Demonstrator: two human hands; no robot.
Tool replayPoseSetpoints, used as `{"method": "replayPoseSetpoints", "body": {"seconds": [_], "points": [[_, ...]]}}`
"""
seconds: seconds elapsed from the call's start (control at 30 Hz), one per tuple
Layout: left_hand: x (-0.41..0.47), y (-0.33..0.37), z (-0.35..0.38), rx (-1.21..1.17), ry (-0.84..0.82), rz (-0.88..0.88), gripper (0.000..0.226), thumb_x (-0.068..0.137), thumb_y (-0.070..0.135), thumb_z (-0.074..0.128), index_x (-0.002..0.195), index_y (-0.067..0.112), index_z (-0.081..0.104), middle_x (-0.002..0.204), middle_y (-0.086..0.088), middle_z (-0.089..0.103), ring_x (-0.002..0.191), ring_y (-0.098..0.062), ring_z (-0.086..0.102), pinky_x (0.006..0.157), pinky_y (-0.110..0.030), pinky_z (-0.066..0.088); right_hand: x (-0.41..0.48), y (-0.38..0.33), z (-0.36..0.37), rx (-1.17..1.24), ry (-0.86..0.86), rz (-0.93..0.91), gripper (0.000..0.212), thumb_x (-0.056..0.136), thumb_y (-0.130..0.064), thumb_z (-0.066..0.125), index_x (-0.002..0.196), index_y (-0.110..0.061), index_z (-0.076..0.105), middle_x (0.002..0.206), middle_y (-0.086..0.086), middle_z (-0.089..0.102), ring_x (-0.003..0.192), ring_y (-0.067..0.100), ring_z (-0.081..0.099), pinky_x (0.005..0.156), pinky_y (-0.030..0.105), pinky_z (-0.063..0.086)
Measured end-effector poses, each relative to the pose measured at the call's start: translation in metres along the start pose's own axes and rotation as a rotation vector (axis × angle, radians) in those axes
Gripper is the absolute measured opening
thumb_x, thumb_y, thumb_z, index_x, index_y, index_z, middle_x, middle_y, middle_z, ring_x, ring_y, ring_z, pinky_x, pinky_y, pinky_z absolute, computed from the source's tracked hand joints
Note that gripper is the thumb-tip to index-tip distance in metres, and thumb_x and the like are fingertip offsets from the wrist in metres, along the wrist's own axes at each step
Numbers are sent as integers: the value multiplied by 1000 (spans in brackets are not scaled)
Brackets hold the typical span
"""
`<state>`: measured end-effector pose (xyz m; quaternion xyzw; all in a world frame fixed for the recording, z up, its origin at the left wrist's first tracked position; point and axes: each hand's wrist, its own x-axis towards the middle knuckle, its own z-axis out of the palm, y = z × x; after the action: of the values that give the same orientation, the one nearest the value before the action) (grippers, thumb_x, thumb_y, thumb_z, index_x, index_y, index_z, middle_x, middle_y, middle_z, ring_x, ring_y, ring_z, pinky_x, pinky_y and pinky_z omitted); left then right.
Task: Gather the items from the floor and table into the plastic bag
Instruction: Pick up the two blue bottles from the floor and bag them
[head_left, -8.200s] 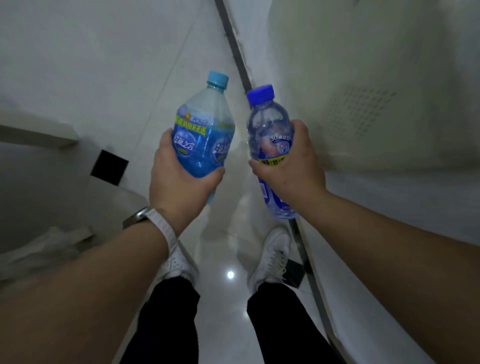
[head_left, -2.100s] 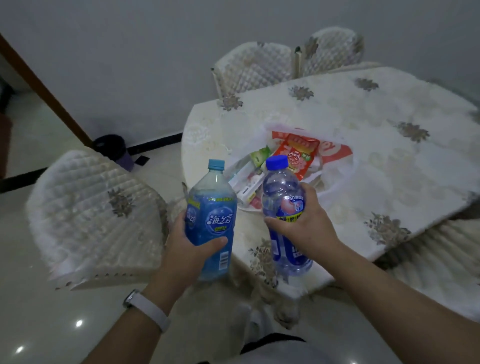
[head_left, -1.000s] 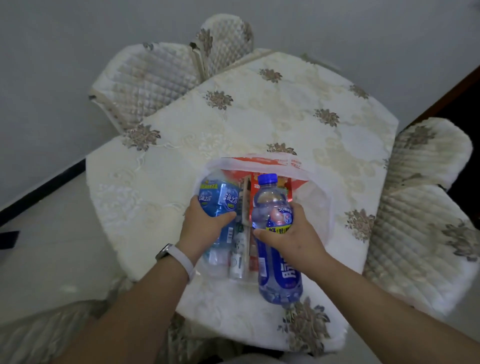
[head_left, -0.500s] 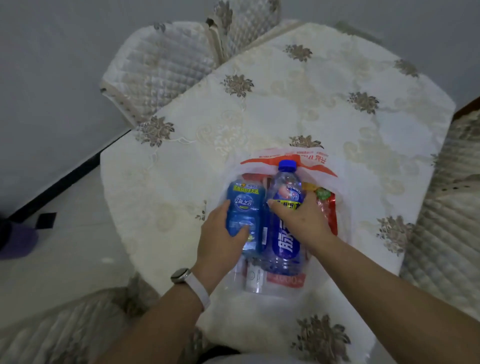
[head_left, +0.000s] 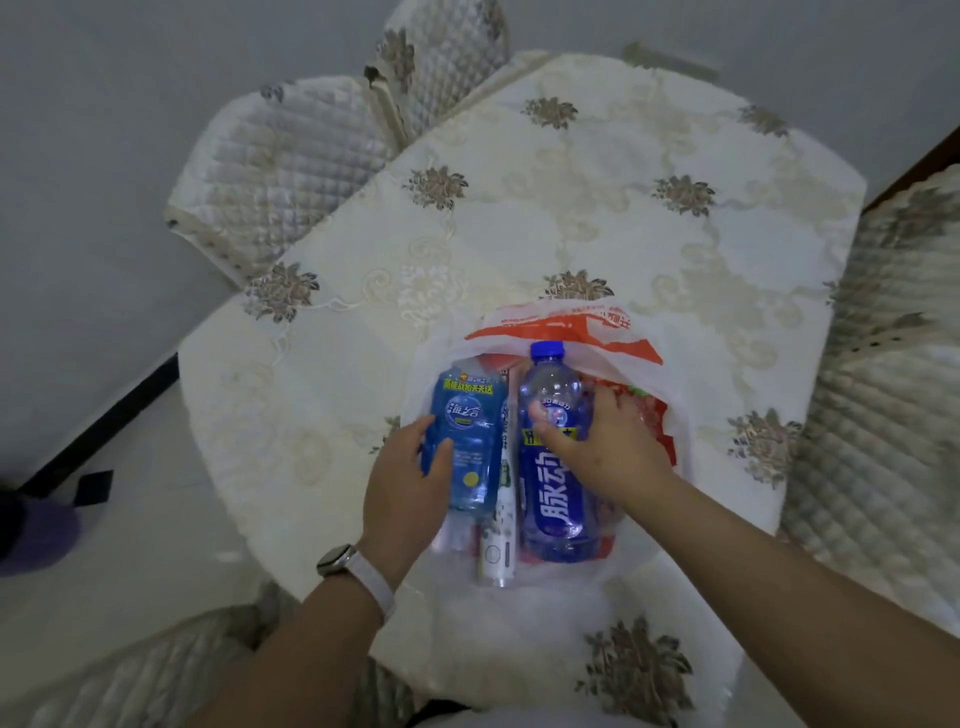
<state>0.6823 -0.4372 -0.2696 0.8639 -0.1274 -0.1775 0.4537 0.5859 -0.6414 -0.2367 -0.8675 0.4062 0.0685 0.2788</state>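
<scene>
A white plastic bag (head_left: 571, 322) with orange print lies open on the table (head_left: 519, 208). Two bottles lie side by side inside it, caps pointing away from me. My left hand (head_left: 408, 488) grips the light-blue bottle (head_left: 472, 436) from its left side. My right hand (head_left: 610, 449) holds the dark-blue bottle (head_left: 558, 504), thumb across its label and fingers down its right side. A white tube (head_left: 496, 551) lies between the bottles. A red snack packet (head_left: 657, 421) shows under my right fingers.
Quilted chairs stand around the table: back left (head_left: 280, 171), behind (head_left: 441, 57), right (head_left: 893, 364) and near left (head_left: 130, 675). A dark purple bin (head_left: 31, 530) sits on the floor at the far left, near the wall.
I carried both bottles from the floor to the table and laid them into the bag. Over the last half second they settled deeper and my right fingers loosened.
</scene>
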Motion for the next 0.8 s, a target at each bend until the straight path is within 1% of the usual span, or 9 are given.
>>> {"method": "replayPoseSetpoints", "body": {"seconds": [0.1,0.2,0.27,0.37,0.47,0.53,0.63,0.73,0.8], "points": [[2,-9,-10,151,84,114,32,95,20,61,126,12,61,116,-4,59,109,-25,58,94,-41,50,-7,7,-7,-29,59,-48,79,79,-77,52,136,-25,40,139,4,47,123,25,49,94,43,49],[8,-12,-14,143,99,111,35,91,18,65,125,10,60,115,-1,53,107,-22,55,93,-35,46,-16,16,-14,-86,46,-69,63,87,-60,55,136,-23,43,140,1,46,124,24,48,93,40,46],[9,-13,-12,140,88,120,34,89,17,67,122,12,59,119,-2,51,110,-19,52,95,-30,42,-25,22,-17,-130,81,-108,52,89,-55,53,131,-23,49,134,0,50,119,22,51,88,39,48],[8,-11,-10,1,5,4,29,90,21,67,115,24,54,117,1,53,103,-14,55,89,-31,49,-38,33,-20,-164,257,-253,37,89,-39,61,118,-17,60,119,3,57,105,25,58,74,33,47],[6,-11,-11,-156,44,-110,5,97,26,57,99,30,58,106,1,65,93,-15,64,79,-40,57,-39,47,-26,-226,495,-354,47,76,-24,74,117,-6,61,117,17,58,101,37,56,80,44,48],[9,-13,-15,-183,118,-162,10,99,24,52,103,26,60,101,0,66,89,-16,64,78,-40,57,-31,53,-32,-234,513,-296,59,74,-24,75,126,-6,55,126,20,53,111,39,51,86,49,45],[17,-17,-20,-200,89,-240,20,98,22,54,118,24,55,97,1,62,85,-14,62,69,-30,52,-16,57,-35,-239,470,-211,63,78,-28,73,132,-7,50,130,18,53,114,38,50,87,50,45],[23,-17,-19,-197,85,-263,11,97,20,57,102,15,65,95,-4,67,84,-17,61,69,-29,50,-5,57,-35,-234,524,-185,40,84,-26,67,119,-7,60,116,15,60,103,36,54,79,45,46],[24,-17,-19,-131,145,-233,14,97,18,53,91,12,64,88,-5,65,79,-19,57,67,-31,48,-4,53,-35,-166,526,-173,23,89,-22,60,104,-6,67,106,13,62,97,34,54,74,40,44]]}}
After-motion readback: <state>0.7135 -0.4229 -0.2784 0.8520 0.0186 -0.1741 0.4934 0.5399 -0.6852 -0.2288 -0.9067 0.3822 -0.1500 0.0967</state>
